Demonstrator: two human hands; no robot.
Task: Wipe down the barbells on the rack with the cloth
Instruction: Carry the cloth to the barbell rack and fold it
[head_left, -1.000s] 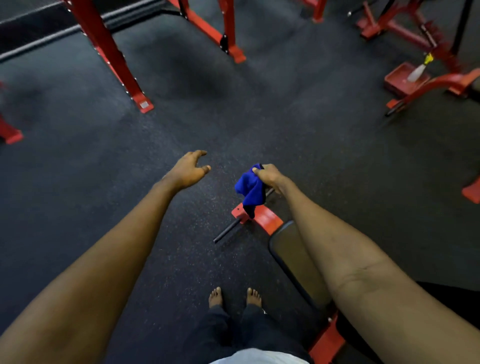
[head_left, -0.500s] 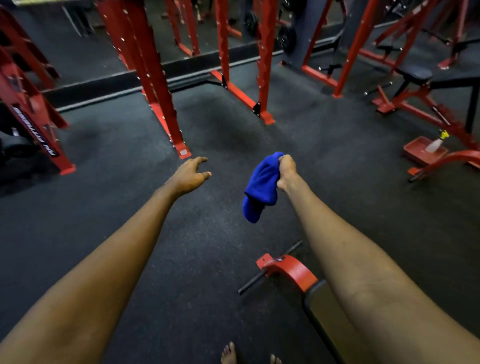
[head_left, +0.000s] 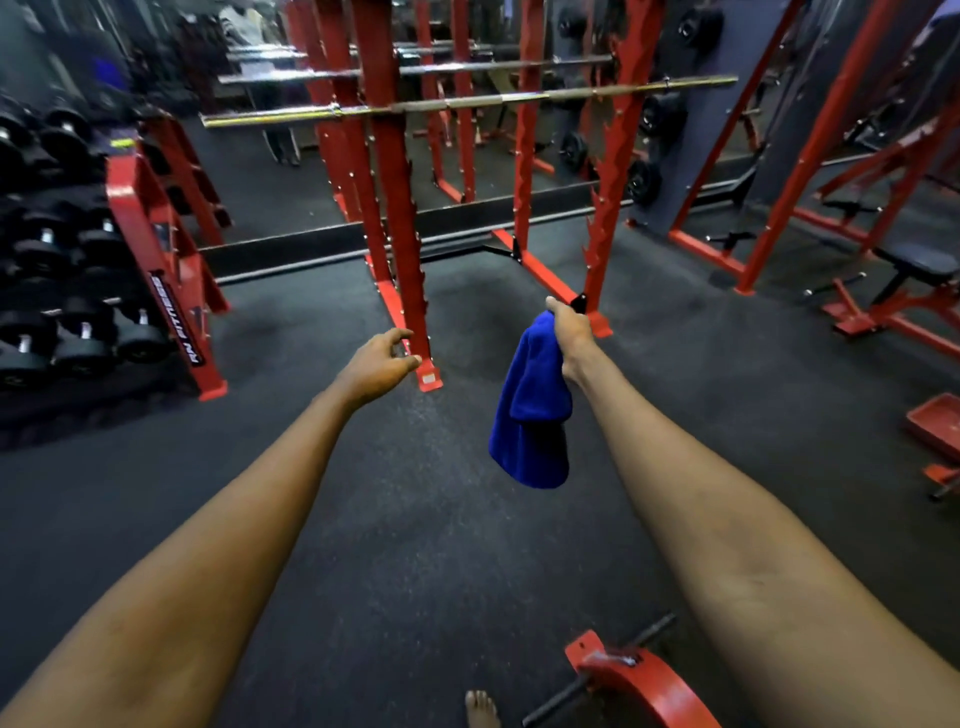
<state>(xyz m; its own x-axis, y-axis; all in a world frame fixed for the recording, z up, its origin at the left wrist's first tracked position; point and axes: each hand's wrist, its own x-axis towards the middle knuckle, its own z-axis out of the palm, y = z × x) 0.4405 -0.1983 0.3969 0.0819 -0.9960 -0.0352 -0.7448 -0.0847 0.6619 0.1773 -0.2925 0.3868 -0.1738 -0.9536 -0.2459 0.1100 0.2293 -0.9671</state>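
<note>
One blue cloth (head_left: 532, 410), hanging, gripped in right hand (head_left: 570, 332); left hand (head_left: 376, 366) empty, fingers loosely spread; one barbell (head_left: 467, 101) resting across red rack (head_left: 395, 171) beyond.

One wide-angle camera sits on the person's head, facing forward and tilted down. Both bare forearms enter from the lower corners and run toward the centre of the frame, ending at the left hand (head_left: 379, 364) and the right hand (head_left: 571, 332), which grips a blue fleece cloth (head_left: 532, 415). The dark speckled rubber floor (head_left: 415, 545) fills the lower half, close below; a bare foot (head_left: 482, 709) meets the bottom edge. The red steel rack (head_left: 395, 182) with its long chrome barbell (head_left: 467, 101) stands farther off, upper middle.
</note>
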